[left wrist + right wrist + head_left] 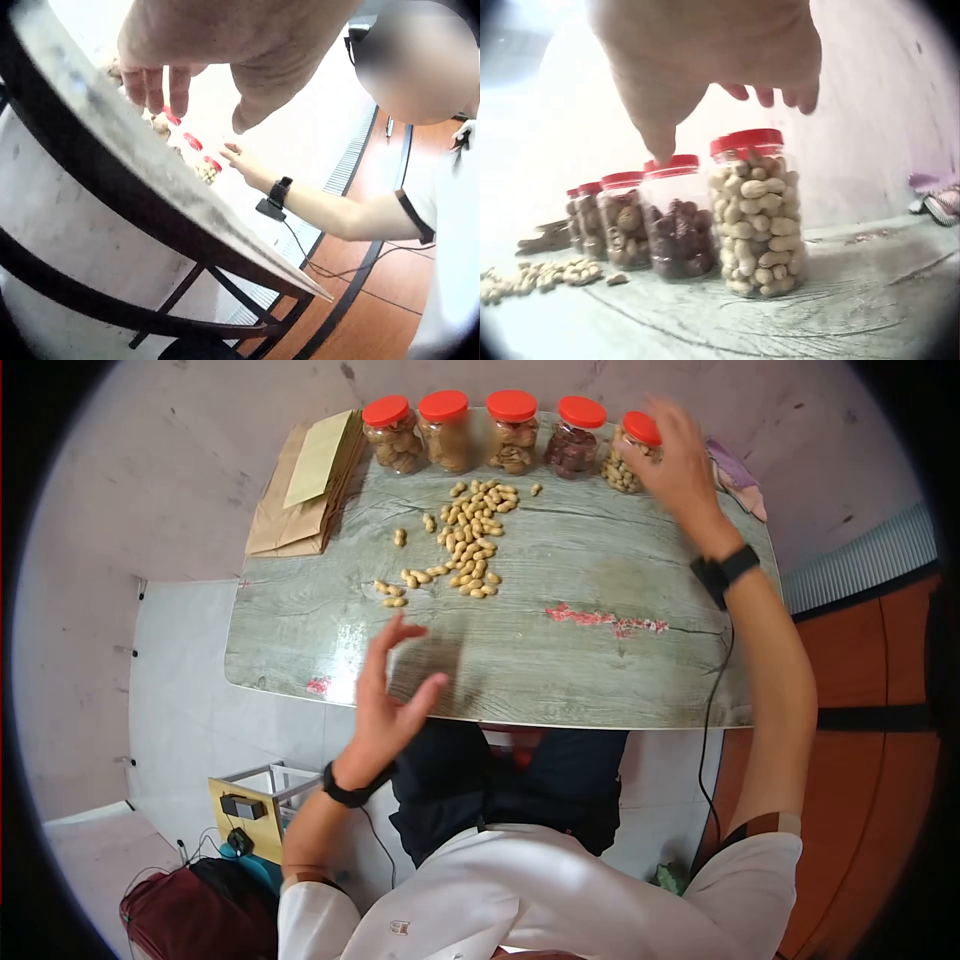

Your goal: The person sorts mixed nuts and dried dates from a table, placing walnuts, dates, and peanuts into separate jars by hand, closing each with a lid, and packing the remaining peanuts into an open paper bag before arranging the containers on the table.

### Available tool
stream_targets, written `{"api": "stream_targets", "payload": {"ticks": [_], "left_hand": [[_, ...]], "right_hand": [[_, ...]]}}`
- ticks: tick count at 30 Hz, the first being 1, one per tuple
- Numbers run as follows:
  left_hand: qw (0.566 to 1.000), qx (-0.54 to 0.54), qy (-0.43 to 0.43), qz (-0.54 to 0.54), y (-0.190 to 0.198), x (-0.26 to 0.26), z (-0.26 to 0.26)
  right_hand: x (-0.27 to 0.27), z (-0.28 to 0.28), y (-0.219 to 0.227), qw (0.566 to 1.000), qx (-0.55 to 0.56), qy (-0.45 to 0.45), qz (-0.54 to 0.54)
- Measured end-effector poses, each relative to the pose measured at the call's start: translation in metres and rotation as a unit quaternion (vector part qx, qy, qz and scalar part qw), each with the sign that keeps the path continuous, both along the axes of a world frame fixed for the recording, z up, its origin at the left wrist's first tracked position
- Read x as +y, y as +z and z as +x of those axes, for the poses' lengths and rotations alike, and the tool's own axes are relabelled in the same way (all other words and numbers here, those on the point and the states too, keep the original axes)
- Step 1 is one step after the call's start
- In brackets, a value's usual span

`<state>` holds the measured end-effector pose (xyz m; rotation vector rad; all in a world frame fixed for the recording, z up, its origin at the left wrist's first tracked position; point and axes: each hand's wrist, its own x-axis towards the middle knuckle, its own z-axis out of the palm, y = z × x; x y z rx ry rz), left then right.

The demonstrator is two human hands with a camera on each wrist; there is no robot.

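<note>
My right hand (682,468) is at the far right of the table, by a clear jar of peanuts (759,225) with a red lid (750,141). In the right wrist view the hand hangs above this jar, thumb and fingers spread apart with nothing between them. My left hand (384,710) hovers over the near table edge, thumb and fingers apart, holding nothing. Beyond it, loose peanuts (468,540) lie in a heap on the table, with several strays to the left.
Left of the peanut jar stands a red-lidded jar of dark red dried fruit (573,452). More red-lidded jars (512,445) continue the row along the back. Brown paper bags (288,520) lie at the left, and a purple cloth (738,482) at the right edge.
</note>
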<state>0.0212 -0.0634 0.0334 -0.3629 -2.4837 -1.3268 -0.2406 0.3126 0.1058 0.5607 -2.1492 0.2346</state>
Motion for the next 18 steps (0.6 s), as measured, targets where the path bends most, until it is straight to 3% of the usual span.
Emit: {"api": "stream_targets", "payload": {"ticks": [2,5,9,11,14,16,18], "left_hand": [[0.999,-0.028,0.003,-0.017,0.016,-0.021,-0.012],[0.998,-0.048,0.03,-0.017,0.023,-0.043,-0.046],[0.991,-0.098,0.069,-0.061,0.008,-0.062,-0.083],[0.987,-0.122,0.08,-0.069,0.0,-0.062,-0.093],[0.988,-0.096,0.087,-0.082,0.001,-0.077,-0.112],[0.972,0.112,0.143,-0.152,0.015,-0.093,-0.138],[0.956,0.123,0.184,-0.191,0.026,-0.11,-0.169]], "right_hand": [[-0.021,0.036,0.001,0.957,-0.263,0.126,0.001],[-0.049,0.041,-0.031,0.938,-0.303,0.151,0.069],[-0.088,0.024,-0.064,0.928,-0.35,0.118,0.044],[-0.099,0.016,-0.067,0.886,-0.456,0.083,0.018],[-0.105,0.025,-0.073,0.892,-0.444,0.089,0.004],[-0.106,0.031,-0.07,0.9,-0.426,0.091,0.009],[-0.104,0.037,-0.065,0.91,-0.404,0.09,0.011]]}}
